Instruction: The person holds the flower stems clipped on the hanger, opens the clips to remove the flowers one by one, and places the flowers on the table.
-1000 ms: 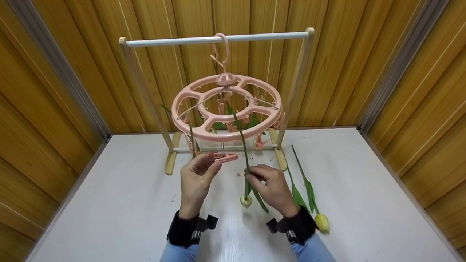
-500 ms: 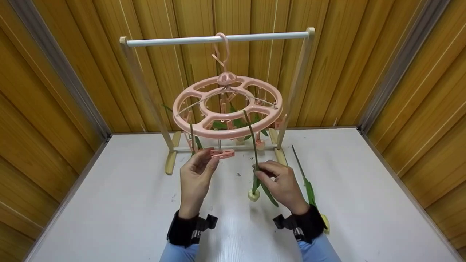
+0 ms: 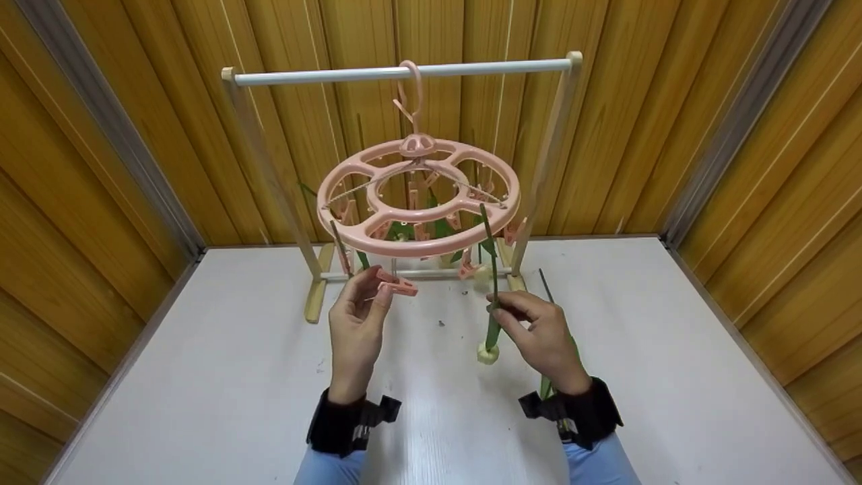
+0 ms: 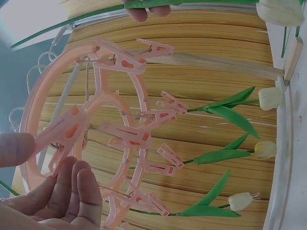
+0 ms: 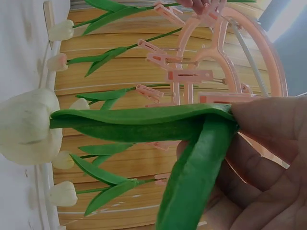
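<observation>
Below the near edge of the pink ring, I see my left hand pinching a clip, its mouth too small to judge, while my right hand, pinching a white tulip bloom-down, sits farther right than a moment ago, leaving the two wider apart, unjoined.

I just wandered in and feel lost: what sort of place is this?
Perhaps a small work booth set up for filming; I can't be sure. Wood-grain panel walls enclose a white table, where a rack bears a pink clothespin hanger with tulips clipped on.
</observation>
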### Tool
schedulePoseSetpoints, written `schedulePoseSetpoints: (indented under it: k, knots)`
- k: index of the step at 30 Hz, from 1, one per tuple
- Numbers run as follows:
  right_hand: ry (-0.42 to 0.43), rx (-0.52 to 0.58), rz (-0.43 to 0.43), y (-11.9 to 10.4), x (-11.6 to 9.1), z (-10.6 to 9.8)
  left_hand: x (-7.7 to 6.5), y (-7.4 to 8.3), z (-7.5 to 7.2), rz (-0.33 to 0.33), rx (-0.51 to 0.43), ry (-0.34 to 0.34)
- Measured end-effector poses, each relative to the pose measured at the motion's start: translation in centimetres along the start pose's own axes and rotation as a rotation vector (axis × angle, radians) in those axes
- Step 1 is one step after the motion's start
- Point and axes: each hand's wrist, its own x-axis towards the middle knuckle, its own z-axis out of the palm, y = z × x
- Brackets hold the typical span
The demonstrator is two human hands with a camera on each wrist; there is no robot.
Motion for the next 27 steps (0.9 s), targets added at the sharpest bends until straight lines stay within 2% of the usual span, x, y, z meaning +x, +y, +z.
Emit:
schedulePoseSetpoints:
  k: [5,11,17,22,27]
  knots:
    - [0.003,0.002,0.039,-0.1,-0.1,-0.6,0.0,-0.1,-0.1,0.011,-0.037,0.001]
    - [0.024,0.0,0.047,-0.2,-0.3,-1.6,0.2,-0.1,-0.3,0.003,-0.104,-0.009]
    - [0.046,-0.042,0.065,-0.5,-0.6,-2.6,0.3,0.0,-0.4,0.014,-0.149,-0.025]
    - [0.063,-0.079,0.042,-0.7,-0.8,-3.6,0.4,-0.1,-0.4,0.088,-0.075,-0.021]
    - [0.075,-0.116,-0.006,-0.9,-1.0,-4.4,0.2,-0.3,-0.4,0.183,0.092,0.021]
